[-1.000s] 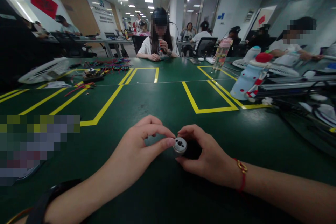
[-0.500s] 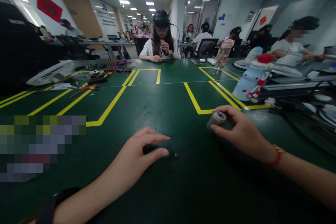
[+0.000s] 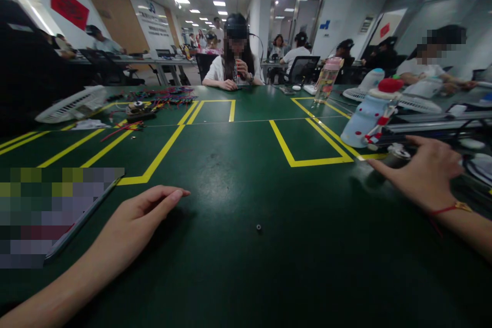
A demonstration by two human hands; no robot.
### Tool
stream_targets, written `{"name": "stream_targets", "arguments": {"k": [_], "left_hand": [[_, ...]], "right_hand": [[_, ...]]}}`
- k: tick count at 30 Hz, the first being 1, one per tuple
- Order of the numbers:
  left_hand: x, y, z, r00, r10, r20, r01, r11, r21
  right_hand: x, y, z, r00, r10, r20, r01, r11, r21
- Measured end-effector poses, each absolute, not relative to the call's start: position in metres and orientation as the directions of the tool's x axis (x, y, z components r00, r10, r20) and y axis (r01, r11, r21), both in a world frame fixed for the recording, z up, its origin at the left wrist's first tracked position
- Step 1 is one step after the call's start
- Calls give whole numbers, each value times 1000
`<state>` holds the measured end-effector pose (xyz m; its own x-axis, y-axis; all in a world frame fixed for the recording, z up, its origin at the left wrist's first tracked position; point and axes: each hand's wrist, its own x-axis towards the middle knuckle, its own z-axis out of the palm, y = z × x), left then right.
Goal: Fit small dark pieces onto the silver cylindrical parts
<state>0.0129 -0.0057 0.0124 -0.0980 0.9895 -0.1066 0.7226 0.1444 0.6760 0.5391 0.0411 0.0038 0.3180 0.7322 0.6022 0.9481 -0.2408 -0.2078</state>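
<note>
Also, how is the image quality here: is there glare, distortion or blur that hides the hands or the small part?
Head view: ceiling lights leave only a soft sheen on the green table; wide-angle lens bends the yellow lines and stretches the edges; left hand is fairly sharp, right hand slightly soft; the tiny part is clear but too small for detail; a pixelated patch covers the lower left.

Small ring (image 3: 259,227) on table (image 3: 238,159), between left hand (image 3: 140,215) and right hand (image 3: 426,171).
</note>
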Motion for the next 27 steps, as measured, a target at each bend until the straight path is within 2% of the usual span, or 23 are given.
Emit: {"name": "stream_targets", "arguments": {"k": [1,3,5,6,9,12,16,19,21,23,25,27], "left_hand": [[14,-6,13,-95,991,-96,722,135,679],[18,-7,15,-91,992,-82,727,123,676],[23,-9,20,-89,992,-84,737,123,665],[25,-10,23,-86,993,-87,741,122,660],[30,-13,28,-76,994,-82,753,111,649],[30,-13,29,-63,995,-75,758,97,645],[29,-13,27,-62,996,-60,755,86,651],[30,-12,25,-39,998,-53,750,64,659],[30,-12,23,-31,998,-57,749,61,660],[29,-12,22,-40,998,-57,752,67,655],[28,-12,20,-41,997,-61,759,71,647],[28,-13,20,-36,997,-64,763,69,643]], "right_hand": [[519,35,5,199,742,640,980,-137,-147],[470,20,9,-90,799,594,985,161,-66],[416,3,11,-303,876,375,908,385,-166],[390,-3,11,-407,869,283,849,474,-235],[332,-14,11,-570,801,183,716,593,-369],[322,-8,14,-569,794,212,705,604,-371],[377,11,30,-372,847,380,854,473,-217],[443,25,46,-175,824,539,949,287,-130],[486,32,55,-40,824,565,993,97,-71],[524,37,60,140,844,518,982,-184,33],[553,43,61,359,842,401,899,-428,94],[572,48,59,495,829,262,850,-524,54]]}}
